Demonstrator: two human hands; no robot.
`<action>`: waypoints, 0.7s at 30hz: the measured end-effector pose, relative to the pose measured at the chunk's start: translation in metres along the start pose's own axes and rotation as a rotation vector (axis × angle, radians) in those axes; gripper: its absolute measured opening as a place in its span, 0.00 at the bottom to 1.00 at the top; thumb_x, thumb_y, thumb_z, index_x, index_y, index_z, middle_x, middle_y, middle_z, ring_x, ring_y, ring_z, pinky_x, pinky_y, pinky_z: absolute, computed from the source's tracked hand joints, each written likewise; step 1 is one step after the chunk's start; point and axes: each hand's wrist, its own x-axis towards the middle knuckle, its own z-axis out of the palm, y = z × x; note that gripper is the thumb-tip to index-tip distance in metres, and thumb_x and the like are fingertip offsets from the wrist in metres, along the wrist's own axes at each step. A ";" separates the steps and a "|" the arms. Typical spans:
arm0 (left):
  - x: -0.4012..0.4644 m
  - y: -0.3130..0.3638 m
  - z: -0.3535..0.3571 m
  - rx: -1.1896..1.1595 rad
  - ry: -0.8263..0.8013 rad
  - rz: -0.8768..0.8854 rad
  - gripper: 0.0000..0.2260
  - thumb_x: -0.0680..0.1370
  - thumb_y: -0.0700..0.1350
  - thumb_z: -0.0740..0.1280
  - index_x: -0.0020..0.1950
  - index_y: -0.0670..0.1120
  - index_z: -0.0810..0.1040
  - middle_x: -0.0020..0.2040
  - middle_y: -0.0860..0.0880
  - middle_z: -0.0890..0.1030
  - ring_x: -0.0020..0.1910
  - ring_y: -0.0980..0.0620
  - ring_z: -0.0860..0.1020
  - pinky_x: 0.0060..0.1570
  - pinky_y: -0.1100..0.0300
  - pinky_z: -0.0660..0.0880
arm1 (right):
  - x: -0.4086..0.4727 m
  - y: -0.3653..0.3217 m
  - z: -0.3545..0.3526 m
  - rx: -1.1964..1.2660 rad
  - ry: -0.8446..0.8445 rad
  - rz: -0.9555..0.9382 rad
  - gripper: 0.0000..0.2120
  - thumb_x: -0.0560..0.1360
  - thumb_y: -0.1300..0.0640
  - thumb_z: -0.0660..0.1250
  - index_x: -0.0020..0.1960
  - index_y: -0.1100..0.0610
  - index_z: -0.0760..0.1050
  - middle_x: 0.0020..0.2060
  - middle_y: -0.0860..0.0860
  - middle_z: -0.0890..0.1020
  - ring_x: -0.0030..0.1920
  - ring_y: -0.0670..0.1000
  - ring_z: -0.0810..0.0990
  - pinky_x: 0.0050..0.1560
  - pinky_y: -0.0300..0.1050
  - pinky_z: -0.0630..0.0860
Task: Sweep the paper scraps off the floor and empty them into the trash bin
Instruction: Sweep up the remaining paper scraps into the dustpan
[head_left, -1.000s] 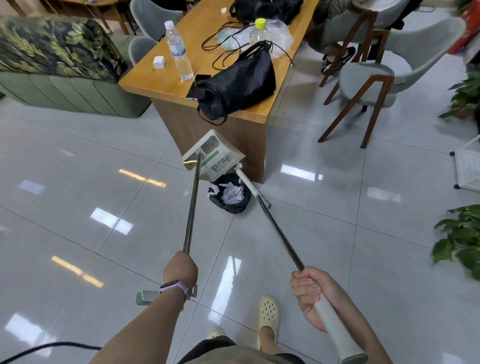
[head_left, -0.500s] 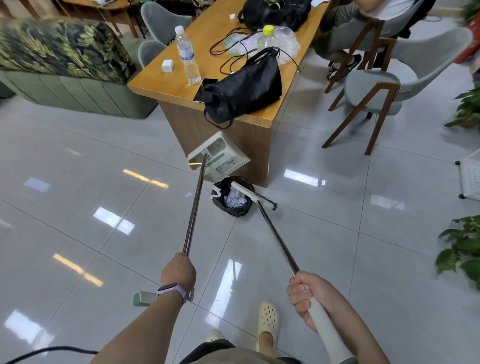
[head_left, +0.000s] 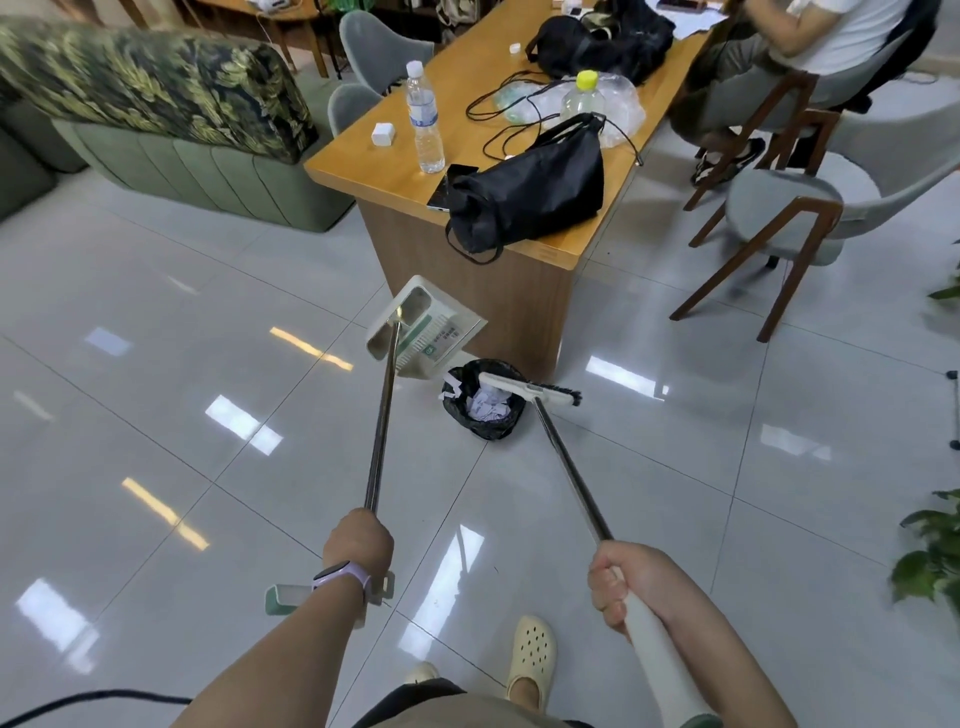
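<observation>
Beside the desk's near corner, paper scraps (head_left: 485, 408) fill the trash bin (head_left: 485, 431); my left hand (head_left: 358, 540) grips the dustpan (head_left: 423, 332) pole, my right hand (head_left: 631, 584) grips the broom (head_left: 530, 392) handle, broom head over the bin's rim.

Bright, even indoor light throws white and yellowish glare patches across the glossy floor tiles (head_left: 156, 395), shadows stay soft, the wide lens bends the edges, and the right-hand chair (head_left: 789, 223) looks motion-blurred.
</observation>
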 end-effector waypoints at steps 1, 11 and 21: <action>-0.001 0.001 -0.001 -0.020 -0.010 -0.007 0.10 0.77 0.34 0.60 0.55 0.40 0.79 0.56 0.40 0.82 0.54 0.40 0.82 0.50 0.55 0.76 | 0.001 0.000 0.003 -0.056 0.028 -0.026 0.17 0.71 0.69 0.57 0.26 0.58 0.63 0.23 0.54 0.62 0.19 0.49 0.61 0.19 0.35 0.61; -0.010 -0.008 0.005 -0.121 -0.064 -0.019 0.12 0.80 0.37 0.59 0.58 0.37 0.80 0.42 0.46 0.77 0.48 0.44 0.77 0.47 0.57 0.74 | -0.001 -0.004 0.020 -0.411 0.154 -0.136 0.10 0.70 0.71 0.57 0.34 0.59 0.65 0.27 0.55 0.66 0.22 0.50 0.62 0.25 0.37 0.62; -0.011 -0.058 0.019 0.002 -0.137 0.039 0.12 0.80 0.35 0.59 0.57 0.41 0.81 0.44 0.47 0.79 0.55 0.43 0.80 0.51 0.58 0.75 | 0.003 -0.039 0.027 -0.286 0.144 -0.104 0.18 0.73 0.73 0.56 0.30 0.57 0.63 0.22 0.52 0.64 0.19 0.49 0.59 0.22 0.35 0.57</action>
